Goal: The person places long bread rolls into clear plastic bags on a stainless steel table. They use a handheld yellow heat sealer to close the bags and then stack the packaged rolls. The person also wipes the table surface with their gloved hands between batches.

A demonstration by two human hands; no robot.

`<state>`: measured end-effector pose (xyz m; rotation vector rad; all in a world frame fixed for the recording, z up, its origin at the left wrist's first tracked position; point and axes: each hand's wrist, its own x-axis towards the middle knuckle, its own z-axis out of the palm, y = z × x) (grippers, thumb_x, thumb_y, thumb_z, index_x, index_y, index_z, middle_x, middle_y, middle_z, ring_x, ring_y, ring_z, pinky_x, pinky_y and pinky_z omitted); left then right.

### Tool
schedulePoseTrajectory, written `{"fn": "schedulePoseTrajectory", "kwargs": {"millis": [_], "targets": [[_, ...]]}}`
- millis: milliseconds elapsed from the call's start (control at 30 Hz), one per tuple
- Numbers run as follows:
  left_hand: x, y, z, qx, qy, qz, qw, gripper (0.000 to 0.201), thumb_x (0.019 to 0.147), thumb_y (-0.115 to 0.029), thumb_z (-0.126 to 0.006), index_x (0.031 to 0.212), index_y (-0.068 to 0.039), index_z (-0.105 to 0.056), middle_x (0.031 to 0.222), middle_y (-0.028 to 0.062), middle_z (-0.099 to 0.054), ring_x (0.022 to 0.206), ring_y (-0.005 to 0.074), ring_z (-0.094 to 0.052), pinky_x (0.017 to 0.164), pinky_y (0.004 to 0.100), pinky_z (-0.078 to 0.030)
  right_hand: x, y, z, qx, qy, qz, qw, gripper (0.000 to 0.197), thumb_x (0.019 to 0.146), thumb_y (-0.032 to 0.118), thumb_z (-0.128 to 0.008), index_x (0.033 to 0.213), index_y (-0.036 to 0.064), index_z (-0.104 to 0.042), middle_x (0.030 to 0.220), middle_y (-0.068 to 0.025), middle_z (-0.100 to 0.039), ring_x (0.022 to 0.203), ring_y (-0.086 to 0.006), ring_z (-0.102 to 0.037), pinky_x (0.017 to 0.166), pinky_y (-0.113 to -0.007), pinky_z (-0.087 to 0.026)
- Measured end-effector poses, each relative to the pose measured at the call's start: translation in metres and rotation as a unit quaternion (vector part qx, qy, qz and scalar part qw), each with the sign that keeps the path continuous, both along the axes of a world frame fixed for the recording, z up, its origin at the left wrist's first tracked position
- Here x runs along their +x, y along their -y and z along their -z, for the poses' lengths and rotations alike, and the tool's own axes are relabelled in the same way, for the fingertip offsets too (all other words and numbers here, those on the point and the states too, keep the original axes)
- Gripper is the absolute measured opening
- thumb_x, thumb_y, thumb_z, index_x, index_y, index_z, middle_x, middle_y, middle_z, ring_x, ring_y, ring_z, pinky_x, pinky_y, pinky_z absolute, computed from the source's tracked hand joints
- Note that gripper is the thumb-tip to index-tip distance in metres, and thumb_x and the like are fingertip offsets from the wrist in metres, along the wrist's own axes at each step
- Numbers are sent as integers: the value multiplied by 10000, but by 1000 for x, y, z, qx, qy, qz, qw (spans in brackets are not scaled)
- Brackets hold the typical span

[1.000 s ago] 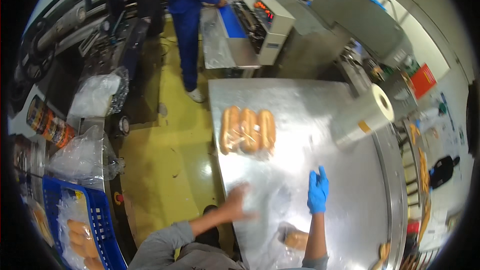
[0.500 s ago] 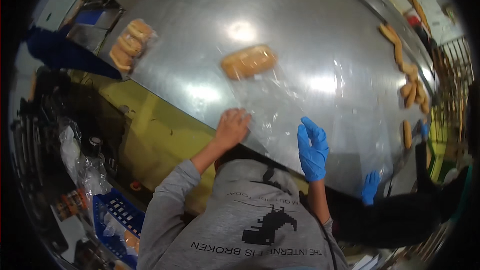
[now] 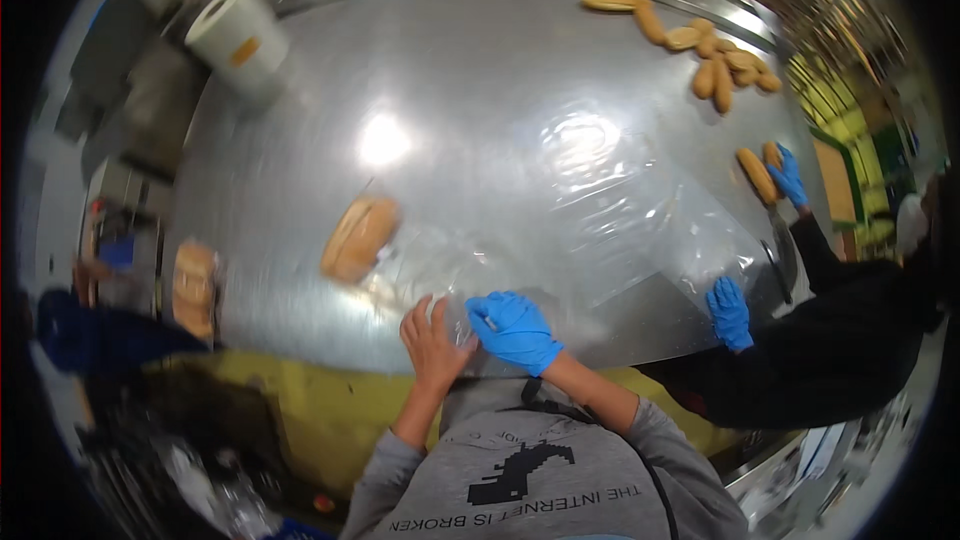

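Observation:
A clear plastic bag [image 3: 418, 265] with a bread loaf [image 3: 360, 238] in its far end lies on the steel table [image 3: 480, 90]. My left hand [image 3: 432, 345], bare, touches the bag's near end at the table edge, its fingers apart. Close beside it my right hand [image 3: 518, 330], in a blue glove, is closed, with its fingertips pinched at the mouth end of the bag. Part of that grip is hidden by the glove.
Flat plastic bags [image 3: 620, 210] lie right of centre. At the right a co-worker's gloved hand [image 3: 788, 178] touches bread, the other gloved hand [image 3: 729, 312] near a knife [image 3: 776, 270]. Bread rolls [image 3: 722, 65] lie far right; bagged bread [image 3: 194, 285] left; a plastic roll [image 3: 238, 40] far left.
My right hand has moved left to the bag's end and closed; before, its fingers were apart. My hands are now close together. The view has turned, and the bagged loaf now shows further left.

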<state>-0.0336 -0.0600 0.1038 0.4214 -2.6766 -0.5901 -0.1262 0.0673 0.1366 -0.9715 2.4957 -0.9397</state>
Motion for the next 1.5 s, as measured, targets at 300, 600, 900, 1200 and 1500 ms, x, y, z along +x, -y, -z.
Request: {"fn": "schedulePoseTrajectory", "kwargs": {"millis": [300, 600, 900, 1200, 1500], "targets": [[-25, -28, -23, 35, 52, -92, 994, 226, 669, -203, -646, 827, -87, -534, 865, 86, -534, 889, 297, -500, 808, 409, -337, -244, -129, 40, -151, -8, 430, 890, 376, 823, 350, -593, 1072, 68, -602, 868, -124, -625, 793, -238, -603, 757, -349, -473], [-33, -53, -21, -78, 159, -197, 964, 187, 700, -119, -636, 773, -4, -508, 772, 158, -515, 727, 341, -525, 665, 408, -403, -561, -309, 53, 46, -40, 637, 769, 578, 760, 463, -552, 1098, -6, -554, 1071, -259, -580, 997, -368, -578, 871, -450, -432], [-57, -77, -27, -109, 184, -281, 935, 221, 672, -55, -659, 737, -10, -453, 731, 140, -484, 678, 316, -513, 669, 380, -423, -591, -320, 91, 203, -197, 466, 838, 635, 750, 349, -622, 1261, 42, -404, 1050, -231, -523, 959, -395, -559, 802, -442, -482], [-69, -87, -35, -92, 155, -283, 942, 272, 787, -145, -643, 677, 6, -444, 692, 117, -450, 635, 274, -474, 591, 368, -370, -580, -403, 39, 149, -181, 472, 850, 704, 684, 512, -644, 1200, 65, -475, 1082, -219, -555, 994, -369, -558, 846, -437, -453], [-72, -89, -41, -151, 201, -244, 936, 227, 853, -168, -549, 740, 20, -488, 766, 143, -481, 703, 333, -500, 631, 421, -380, -579, -417, 38, -131, -21, 354, 926, 744, 670, 389, -698, 1262, 30, -428, 1182, -191, -529, 1074, -316, -526, 899, -373, -423]]}}
